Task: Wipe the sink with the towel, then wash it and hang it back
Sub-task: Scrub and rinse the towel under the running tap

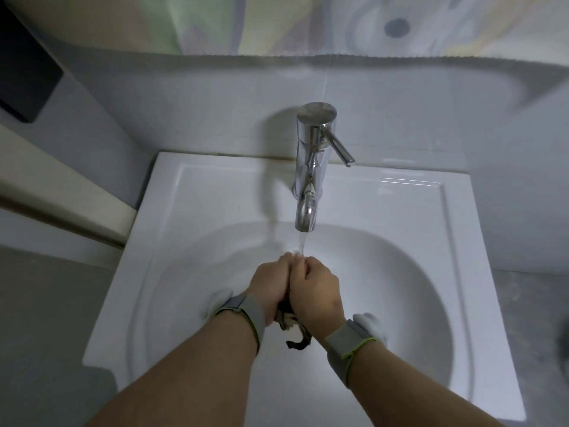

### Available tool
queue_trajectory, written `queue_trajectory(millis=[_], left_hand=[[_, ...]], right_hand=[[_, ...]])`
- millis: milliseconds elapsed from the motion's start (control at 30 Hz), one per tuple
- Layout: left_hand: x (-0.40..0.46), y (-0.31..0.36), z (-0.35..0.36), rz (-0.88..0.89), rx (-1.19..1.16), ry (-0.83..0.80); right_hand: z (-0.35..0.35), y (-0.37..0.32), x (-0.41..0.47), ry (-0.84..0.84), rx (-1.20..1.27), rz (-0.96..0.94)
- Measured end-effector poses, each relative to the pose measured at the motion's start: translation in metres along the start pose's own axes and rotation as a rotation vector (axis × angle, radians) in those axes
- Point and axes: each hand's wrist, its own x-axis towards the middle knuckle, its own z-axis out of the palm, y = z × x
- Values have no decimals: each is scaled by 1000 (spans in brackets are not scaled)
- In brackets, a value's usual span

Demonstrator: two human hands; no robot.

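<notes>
- While water runs from the chrome faucet (309, 180), the towel (291, 323) is held bunched between both hands over the basin of the white sink (415, 211).
- The left hand (271, 288) is curled tightly around the towel.
- The right hand (317, 295) is likewise clenched on it, touching the left.
- A dark-edged end of cloth is seen hanging below the wrists.
- Grey wristbands (349, 337) are worn on both forearms.

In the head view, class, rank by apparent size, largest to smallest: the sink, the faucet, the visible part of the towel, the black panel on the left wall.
1. sink
2. faucet
3. black panel, cut off by the frame edge, so its rank against the faucet is unsure
4. towel, mostly hidden between the hands
</notes>
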Motion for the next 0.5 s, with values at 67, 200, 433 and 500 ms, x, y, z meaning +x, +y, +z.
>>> queue_trajectory(millis=[67,200,433,500], left_hand=[[1,-2,1,4,78,20],[4,-2,-11,-68,121,-40],[-5,14,-29,-190,62,-370],[-7,15,-33,-140,150,-415]], right_hand=[[-6,6,10,-64,-59,31],[-25,3,20,-330,74,285],[-42,2,20,-551,290,405],[-39,3,24,-433,269,344]])
